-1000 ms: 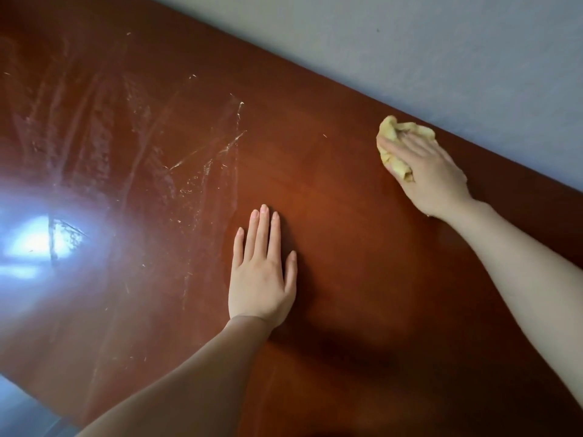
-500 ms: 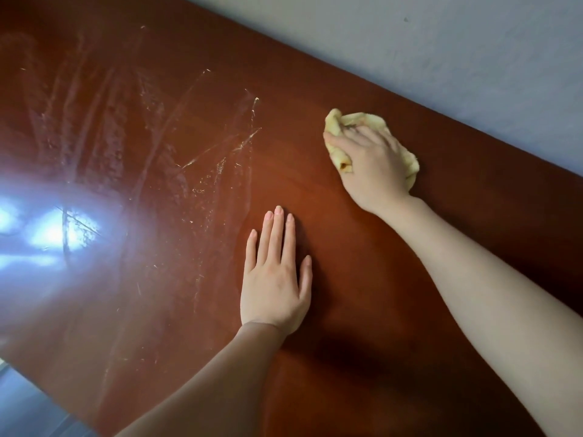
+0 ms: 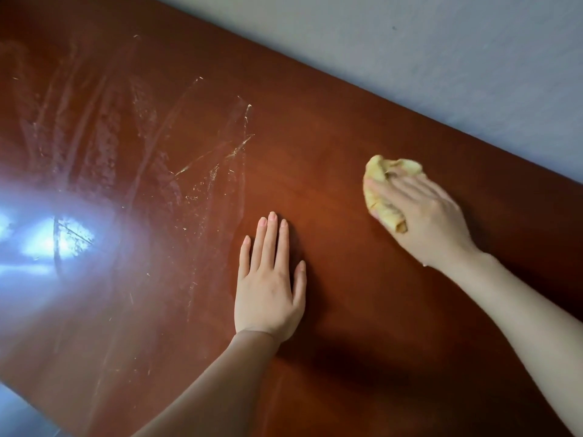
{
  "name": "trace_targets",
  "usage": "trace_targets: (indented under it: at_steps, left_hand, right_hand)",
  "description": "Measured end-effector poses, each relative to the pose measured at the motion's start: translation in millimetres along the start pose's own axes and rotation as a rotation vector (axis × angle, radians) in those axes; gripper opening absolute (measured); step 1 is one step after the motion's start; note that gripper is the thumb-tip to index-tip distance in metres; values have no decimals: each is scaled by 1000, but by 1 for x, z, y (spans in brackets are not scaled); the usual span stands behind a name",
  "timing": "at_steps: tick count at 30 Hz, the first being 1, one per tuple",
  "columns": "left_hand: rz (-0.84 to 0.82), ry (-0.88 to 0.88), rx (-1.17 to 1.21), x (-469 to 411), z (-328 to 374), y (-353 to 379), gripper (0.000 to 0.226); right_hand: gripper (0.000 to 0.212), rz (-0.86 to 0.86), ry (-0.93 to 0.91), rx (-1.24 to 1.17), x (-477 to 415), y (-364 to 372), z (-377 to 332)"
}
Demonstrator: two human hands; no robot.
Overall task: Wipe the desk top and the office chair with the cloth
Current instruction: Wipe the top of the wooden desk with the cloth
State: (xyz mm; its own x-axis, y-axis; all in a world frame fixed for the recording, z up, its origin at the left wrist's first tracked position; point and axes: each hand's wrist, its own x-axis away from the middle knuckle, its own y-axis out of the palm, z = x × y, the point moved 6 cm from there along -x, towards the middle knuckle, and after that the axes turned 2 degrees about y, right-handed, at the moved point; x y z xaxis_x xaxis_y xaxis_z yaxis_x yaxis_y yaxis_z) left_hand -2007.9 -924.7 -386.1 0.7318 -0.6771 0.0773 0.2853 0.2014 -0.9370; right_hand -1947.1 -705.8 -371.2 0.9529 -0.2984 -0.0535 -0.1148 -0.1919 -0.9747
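Red-brown wood, glossy, fills most of the view: the desk top [image 3: 331,171], cut off at the left and bottom edges. At far left a blue-white glare [image 3: 53,238] washes out the surface, so what lies under it cannot be made out. A grey sliver at the bottom-left corner is too small to identify. Right of the glare run pale streaks [image 3: 202,159], with fine crumbs or scratches among them; which, I cannot tell.

Next comes the left hand [image 3: 268,288], lying flat, palm down on the wood just right of the streaks. Its fingers are straight and close together, with the thumb slightly apart. Its forearm leaves the frame at the bottom.

Further right, well short of the far edge, is the yellow cloth [image 3: 377,184], bunched up and touching the desk. The right hand [image 3: 432,222] covers most of it, fingers curled over the top and gripping it. The hand is blurred, so the thumb's position is unclear. Behind the desk is a pale grey wall [image 3: 410,58].

Compared with half a second ago, the cloth and right hand have come back from the far edge toward the person and a little to the right. The left hand has stayed in the same spot beside the streaks.
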Motion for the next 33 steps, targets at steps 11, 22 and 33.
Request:
trace_targets:
  at_steps: [11, 22, 33]
  left_hand:
    - [-1, 3, 3, -2, -1, 0, 61]
    - [-10, -6, -29, -2, -2, -2, 64]
    - [3, -5, -39, -1, 1, -1, 62]
  right_hand:
    - [51, -71, 336, 59, -101, 10, 47]
    - [50, -89, 52, 68, -74, 35, -72]
    - [54, 18, 225, 10, 70, 9, -18]
